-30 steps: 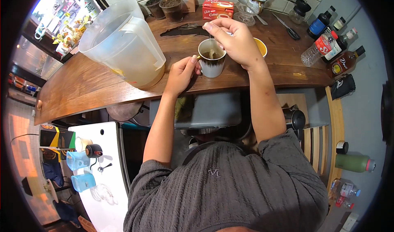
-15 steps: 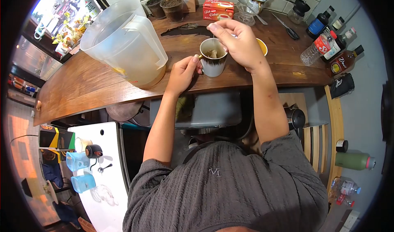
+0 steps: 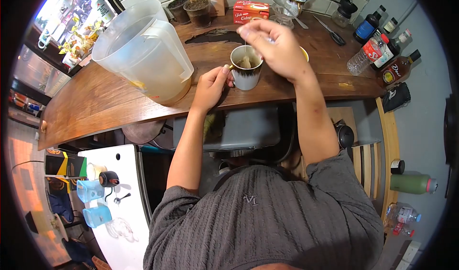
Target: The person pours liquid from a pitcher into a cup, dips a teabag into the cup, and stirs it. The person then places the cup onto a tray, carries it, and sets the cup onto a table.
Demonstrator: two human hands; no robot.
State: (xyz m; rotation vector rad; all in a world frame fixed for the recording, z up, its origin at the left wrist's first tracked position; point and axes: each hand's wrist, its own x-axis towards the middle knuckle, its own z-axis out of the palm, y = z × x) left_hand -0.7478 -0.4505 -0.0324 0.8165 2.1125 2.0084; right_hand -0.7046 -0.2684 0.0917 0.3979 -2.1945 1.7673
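Observation:
A white mug (image 3: 247, 81) with a dark dripped band stands on the wooden counter, brownish liquid inside. My left hand (image 3: 212, 85) is closed on its gold-toned handle at the left side. Over the mug, my right hand (image 3: 279, 50) pinches the string of a tea bag (image 3: 245, 61). The bag hangs inside the mug's mouth, at the liquid. Partly hidden behind my right hand is a yellow-lined cup (image 3: 305, 54). Behind the mug sits a red tea box (image 3: 251, 13).
A large translucent pitcher (image 3: 143, 55) stands left on the wooden counter (image 3: 91, 100). Potted soil cups (image 3: 198, 13) are at the back. Several bottles (image 3: 370, 52) line the right end, near scissors (image 3: 331, 31). A white table (image 3: 129, 174) is lower left.
My right hand has risen slightly and shifted a little left with the string, and the tea bag sits a bit differently in the mug. My left hand keeps its hold.

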